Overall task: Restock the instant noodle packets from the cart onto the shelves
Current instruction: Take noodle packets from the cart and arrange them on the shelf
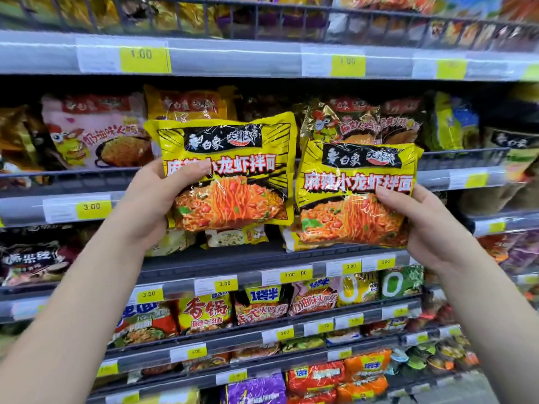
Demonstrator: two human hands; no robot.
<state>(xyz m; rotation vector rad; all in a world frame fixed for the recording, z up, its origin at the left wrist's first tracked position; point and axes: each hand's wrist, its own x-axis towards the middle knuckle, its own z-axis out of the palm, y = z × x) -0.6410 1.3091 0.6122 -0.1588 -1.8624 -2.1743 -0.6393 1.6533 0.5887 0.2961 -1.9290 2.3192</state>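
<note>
a: what is being shown at the centre?

b: two matching yellow instant noodle packets are being held up side by side in front of the shelves. the left packet is being gripped at its lower left edge by the left hand. the thumb is being pressed across the front and the other fingers are being curled behind it.

a: and the other one?

b: the right packet is being gripped at its lower right edge by the right hand, with the thumb being laid on the front and the fingers being wrapped behind. it is being held slightly lower than the left packet. whether the inner edges are touching cannot be told.

a: where are they being held against the shelving?

b: both are being held in the air, before the shelf level just under the top rail. a pink packet and a rear yellow packet are being displayed there, behind them. yellow price labels are being shown along the shelf rails. rows of other noodle packets are being displayed above and below.
</note>
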